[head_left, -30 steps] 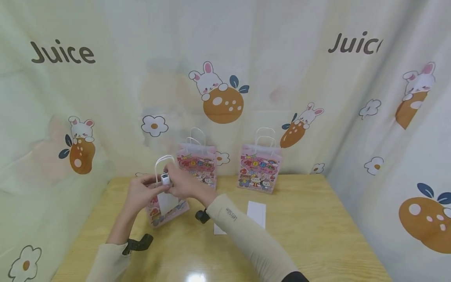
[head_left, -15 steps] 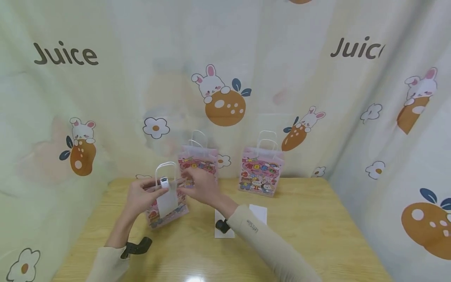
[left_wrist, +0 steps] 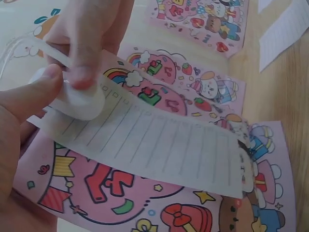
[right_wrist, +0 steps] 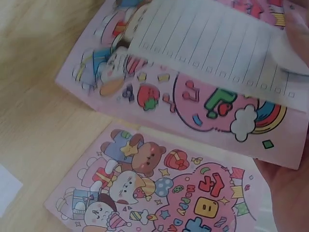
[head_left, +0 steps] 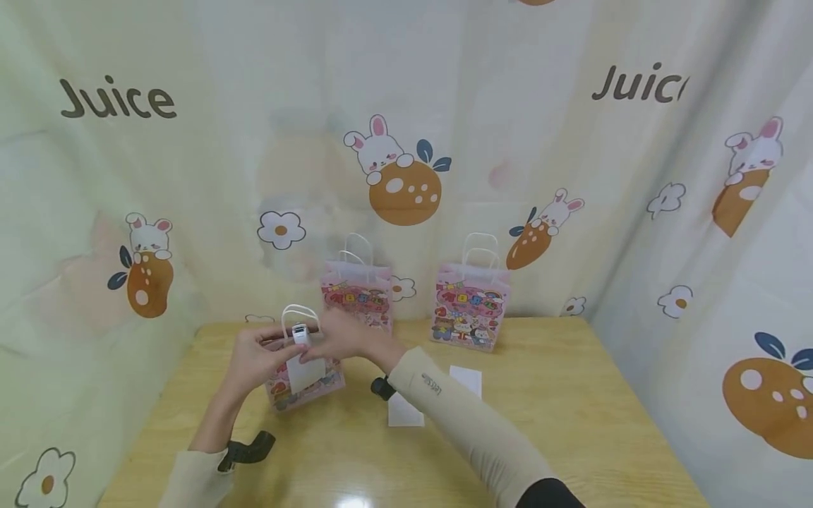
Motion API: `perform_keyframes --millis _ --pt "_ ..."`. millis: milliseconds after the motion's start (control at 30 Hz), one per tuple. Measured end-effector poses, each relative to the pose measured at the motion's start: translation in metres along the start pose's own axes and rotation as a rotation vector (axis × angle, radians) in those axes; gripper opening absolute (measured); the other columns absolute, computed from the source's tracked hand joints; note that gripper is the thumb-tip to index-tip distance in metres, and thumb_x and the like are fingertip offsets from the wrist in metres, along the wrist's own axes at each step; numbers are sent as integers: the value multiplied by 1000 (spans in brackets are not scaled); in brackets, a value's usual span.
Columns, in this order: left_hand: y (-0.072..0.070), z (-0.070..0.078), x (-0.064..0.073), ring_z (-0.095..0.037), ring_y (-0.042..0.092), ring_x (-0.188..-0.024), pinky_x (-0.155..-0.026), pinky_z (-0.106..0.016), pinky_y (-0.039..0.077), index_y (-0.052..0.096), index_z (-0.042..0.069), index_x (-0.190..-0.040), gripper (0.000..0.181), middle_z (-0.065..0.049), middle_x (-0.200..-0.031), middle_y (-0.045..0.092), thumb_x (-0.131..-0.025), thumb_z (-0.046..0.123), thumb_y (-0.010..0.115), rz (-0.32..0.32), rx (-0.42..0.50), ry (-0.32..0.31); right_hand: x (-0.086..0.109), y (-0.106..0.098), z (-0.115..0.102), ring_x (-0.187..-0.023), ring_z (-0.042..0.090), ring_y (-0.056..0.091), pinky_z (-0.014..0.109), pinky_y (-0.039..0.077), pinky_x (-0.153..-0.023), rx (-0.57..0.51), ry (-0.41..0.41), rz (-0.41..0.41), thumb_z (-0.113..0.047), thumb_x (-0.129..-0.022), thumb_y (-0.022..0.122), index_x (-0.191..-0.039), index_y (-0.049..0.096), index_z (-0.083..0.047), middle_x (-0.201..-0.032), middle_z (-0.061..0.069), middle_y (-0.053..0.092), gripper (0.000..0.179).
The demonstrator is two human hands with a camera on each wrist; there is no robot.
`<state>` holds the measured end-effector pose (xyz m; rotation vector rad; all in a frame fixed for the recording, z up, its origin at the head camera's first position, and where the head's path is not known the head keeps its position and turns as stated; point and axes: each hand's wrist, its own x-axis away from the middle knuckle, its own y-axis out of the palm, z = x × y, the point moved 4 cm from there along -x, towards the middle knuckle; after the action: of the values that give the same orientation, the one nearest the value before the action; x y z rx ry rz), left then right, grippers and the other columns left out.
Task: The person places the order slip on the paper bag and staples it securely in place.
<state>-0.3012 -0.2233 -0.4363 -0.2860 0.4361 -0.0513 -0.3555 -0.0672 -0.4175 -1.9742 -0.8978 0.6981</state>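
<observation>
A pink cartoon gift bag (head_left: 279, 388) with white handles (head_left: 300, 310) is held tilted above the table's left side. Over its front hangs a lined white paper slip (left_wrist: 159, 145). At the bag's top edge is a small white stapler (left_wrist: 82, 104), over the end of the slip. My left hand (head_left: 257, 356) pinches the stapler, thumb on top and fingers behind the bag. From the other side my right hand (head_left: 339, 335) also grips there, its thumb on the stapler; its other fingers are partly hidden behind the bag.
Two more pink gift bags stand at the back, one behind my right hand (head_left: 358, 296) and one farther right (head_left: 470, 307). White paper slips (head_left: 466, 381) lie on the wooden table (head_left: 559, 395), partly under my right forearm. A printed curtain (head_left: 406, 85) surrounds the table.
My right hand moved off to the right from the stapler, then came back to it. The bag with its slip has shifted slightly; my left hand keeps its hold.
</observation>
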Motion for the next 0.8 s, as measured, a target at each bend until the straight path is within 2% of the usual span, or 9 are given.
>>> perform_keyframes --millis 100,233,333,433,600,700,800 --pt "-1 4 -2 -25 69 -95 -80 -29 55 72 -1 -105 29 -14 -100 71 -79 10 82 -5 -22 -43 -1 -1 -3 -55 3 53 15 44 -52 64 -27 -3 -40 -83 77 -104 65 -14 -69 -9 59 35" --pt "-1 5 -4 -27 68 -97 -82 -28 54 72 0 -106 35 -13 -101 71 -77 17 84 -21 -103 -78 0 0 -5 -53 5 51 16 42 -50 82 -70 16 -38 -89 71 -99 66 -11 -64 -7 57 29" --pt "1 5 -5 -26 68 -97 -82 -28 54 72 2 -105 34 -11 -100 71 -76 15 85 -27 -125 -60 1 4 -6 -54 5 50 17 40 -50 105 -104 57 -37 -92 68 -101 65 -11 -67 -7 57 28" --pt "3 3 -6 -27 68 -94 -80 -28 54 72 0 -103 29 -13 -98 71 -77 6 83 -9 -88 -28 1 8 -7 -56 5 49 17 38 -50 186 -141 118 -39 -93 65 -109 65 -14 -71 -9 58 29" --pt "5 0 -8 -25 69 -89 -77 -28 55 72 -3 -101 26 -14 -95 71 -76 -3 81 28 -70 28 -1 12 -5 -50 4 45 17 34 -44 287 -123 179 -40 -92 64 -109 67 -17 -65 -11 53 28" --pt "5 -1 -8 -20 70 -88 -76 -27 55 73 -4 -99 25 -14 -94 72 -75 -5 80 47 -66 57 -3 12 -5 -48 4 43 16 33 -43 298 -111 201 -39 -91 67 -107 69 -16 -60 -11 50 29" --pt "2 -3 -7 -18 70 -86 -74 -27 56 73 -4 -98 24 -14 -93 72 -75 -6 80 51 -78 70 -6 13 -4 -46 3 41 15 32 -43 245 -82 181 -39 -89 69 -102 71 -13 -56 -10 48 29"
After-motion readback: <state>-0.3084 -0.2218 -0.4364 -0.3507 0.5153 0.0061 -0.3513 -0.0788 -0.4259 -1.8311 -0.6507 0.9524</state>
